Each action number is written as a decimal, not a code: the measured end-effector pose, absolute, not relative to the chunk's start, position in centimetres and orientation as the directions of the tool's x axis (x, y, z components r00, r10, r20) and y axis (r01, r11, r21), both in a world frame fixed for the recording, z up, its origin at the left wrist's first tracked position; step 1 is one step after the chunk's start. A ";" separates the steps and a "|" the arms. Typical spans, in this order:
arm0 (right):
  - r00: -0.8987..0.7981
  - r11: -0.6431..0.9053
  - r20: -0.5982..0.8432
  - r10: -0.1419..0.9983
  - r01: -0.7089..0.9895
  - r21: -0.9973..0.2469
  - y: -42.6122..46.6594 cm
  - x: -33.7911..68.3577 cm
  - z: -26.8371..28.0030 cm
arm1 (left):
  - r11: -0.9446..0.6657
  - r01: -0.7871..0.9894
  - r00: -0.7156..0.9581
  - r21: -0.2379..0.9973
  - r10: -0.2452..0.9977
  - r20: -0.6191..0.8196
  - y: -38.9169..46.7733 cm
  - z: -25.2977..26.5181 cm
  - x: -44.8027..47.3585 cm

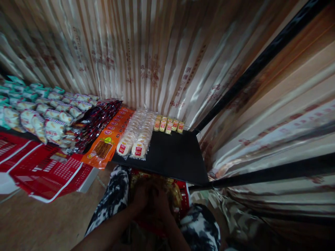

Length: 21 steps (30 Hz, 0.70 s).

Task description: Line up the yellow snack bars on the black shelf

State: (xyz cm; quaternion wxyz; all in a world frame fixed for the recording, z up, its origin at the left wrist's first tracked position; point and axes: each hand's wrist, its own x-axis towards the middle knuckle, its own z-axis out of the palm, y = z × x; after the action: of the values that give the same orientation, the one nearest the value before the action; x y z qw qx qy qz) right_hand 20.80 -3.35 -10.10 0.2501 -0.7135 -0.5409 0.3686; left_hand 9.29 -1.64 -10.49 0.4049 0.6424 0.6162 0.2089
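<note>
Both of my hands reach down between my knees into a red box [185,197] of small gold-and-yellow wrapped packets [176,195]. My left hand [141,196] and my right hand [159,199] are close together over the packets, in deep shadow. The fingers are too dark to make out, and whatever they hold is hidden. Just beyond the box is a black shelf [172,157]. On its back edge several small yellow packets [169,125] stand in a short row. Left of them lie two rows of round white crackers in clear wrappers [138,148].
An orange snack bag [104,148], dark red packets [96,120], white packets [54,127] and green packets [43,91] fill the shelf leftward. Red printed cartons [52,170] stand below. Black poles [251,69] and hanging printed sheeting [146,52] enclose the back and right.
</note>
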 end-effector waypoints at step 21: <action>0.153 -0.535 -0.583 0.798 -0.265 -0.802 -5.7 22.9 -4.4 | -0.108 0.308 0.233 0.945 0.972 0.035 -2.4 -3.2 7.4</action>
State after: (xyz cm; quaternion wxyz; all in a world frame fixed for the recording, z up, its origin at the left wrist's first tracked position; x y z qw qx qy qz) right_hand 22.94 -5.71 -4.40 0.4323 -0.6240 -0.2133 0.6150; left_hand 7.44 -2.41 -3.17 0.4474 0.6453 0.4959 0.3709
